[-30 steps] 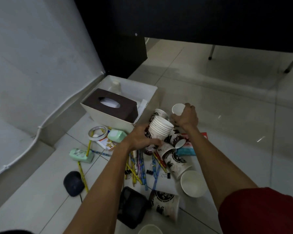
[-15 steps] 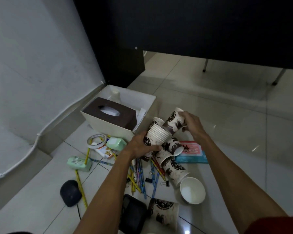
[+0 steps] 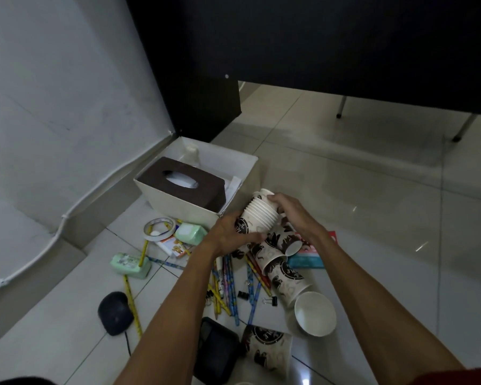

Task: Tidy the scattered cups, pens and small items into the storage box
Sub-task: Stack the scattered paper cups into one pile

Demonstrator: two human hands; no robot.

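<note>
A nested stack of paper cups (image 3: pixel 260 215) is held tilted above the floor, just right of the white storage box (image 3: pixel 178 205). The left hand (image 3: pixel 233 234) wraps its fingers around the stack's lower body; the right hand (image 3: pixel 289 211) curls its fingers over the rims. Loose cups (image 3: pixel 283 270), pens (image 3: pixel 228 282) and binder clips (image 3: pixel 242 295) lie on the tiles (image 3: pixel 372 218) nearer, with a tape roll (image 3: pixel 159 228) to the left
</note>
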